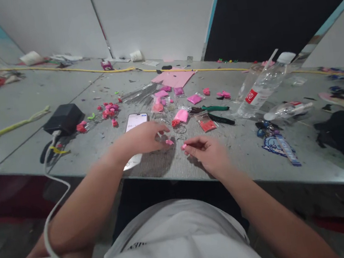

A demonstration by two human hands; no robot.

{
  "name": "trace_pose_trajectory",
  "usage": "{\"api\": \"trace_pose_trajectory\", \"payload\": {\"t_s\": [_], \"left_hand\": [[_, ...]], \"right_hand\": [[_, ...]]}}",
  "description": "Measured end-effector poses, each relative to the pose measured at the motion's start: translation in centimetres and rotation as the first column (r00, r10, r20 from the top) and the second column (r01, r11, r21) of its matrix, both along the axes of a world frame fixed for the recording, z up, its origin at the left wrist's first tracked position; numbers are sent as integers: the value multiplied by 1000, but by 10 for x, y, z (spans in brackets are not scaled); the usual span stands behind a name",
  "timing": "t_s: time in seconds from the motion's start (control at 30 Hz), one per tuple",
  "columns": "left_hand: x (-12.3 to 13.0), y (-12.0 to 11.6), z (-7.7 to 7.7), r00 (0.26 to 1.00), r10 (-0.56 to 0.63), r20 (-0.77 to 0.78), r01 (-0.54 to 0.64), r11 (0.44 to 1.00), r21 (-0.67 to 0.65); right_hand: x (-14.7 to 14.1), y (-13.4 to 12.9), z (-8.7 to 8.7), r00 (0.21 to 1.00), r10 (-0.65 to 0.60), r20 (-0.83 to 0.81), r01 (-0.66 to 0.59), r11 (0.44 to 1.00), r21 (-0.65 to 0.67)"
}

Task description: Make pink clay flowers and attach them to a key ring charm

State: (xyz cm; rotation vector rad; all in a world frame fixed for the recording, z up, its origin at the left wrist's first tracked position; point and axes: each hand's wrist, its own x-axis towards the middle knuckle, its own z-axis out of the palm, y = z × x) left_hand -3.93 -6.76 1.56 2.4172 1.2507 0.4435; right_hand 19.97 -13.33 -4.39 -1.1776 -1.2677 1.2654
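Note:
My right hand [208,151] pinches a small pink clay-like piece [183,147] between thumb and fingertips, just over the front of the table. To its left, my left hand [146,137] hovers with curved fingers apart, partly blurred. Another small pink piece [169,142] lies by its fingertips; I cannot tell whether they touch. A phone [137,118] with a timer on its screen is partly hidden under my left hand. Beyond my hands are a bag of pink material [181,115], a red cluster [176,122] and a bag of red material [206,123].
Green-handled pliers [216,108] lie behind my right hand. Thin wires [138,95] and several finished-looking pink clusters [109,110] spread farther left. A black adapter [64,118] trails a white cable past my left arm. Plastic bottles [259,89] and a keychain [279,147] are at right.

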Motion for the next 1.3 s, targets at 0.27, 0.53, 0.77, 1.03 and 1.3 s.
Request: {"api": "trace_pose_trajectory", "payload": {"t_s": [0.27, 0.53, 0.77, 1.03, 1.3], "left_hand": [[9, 33, 2, 985, -160, -58, 156, 986, -64], [6, 39, -16, 973, -52, 223, 49, 999, 16], [12, 39, -25, 902, -68, 427, 54, 998, 43], [13, 50, -39, 876, -50, 479, 1, 995, 103], [17, 54, -42, 896, -20, 443, -57, 986, 158]], "right_hand": [[-8, -7, -5, 931, 54, 361, -150, 958, 246], [8, 6, 9, 751, 2, 660, -315, 880, 356], [5, 60, 54, 800, -11, 600, -238, 912, 334], [-16, 98, 37, 907, 48, 417, -211, 911, 354], [-12, 98, 34, 907, 66, 416, -228, 908, 351]]}}
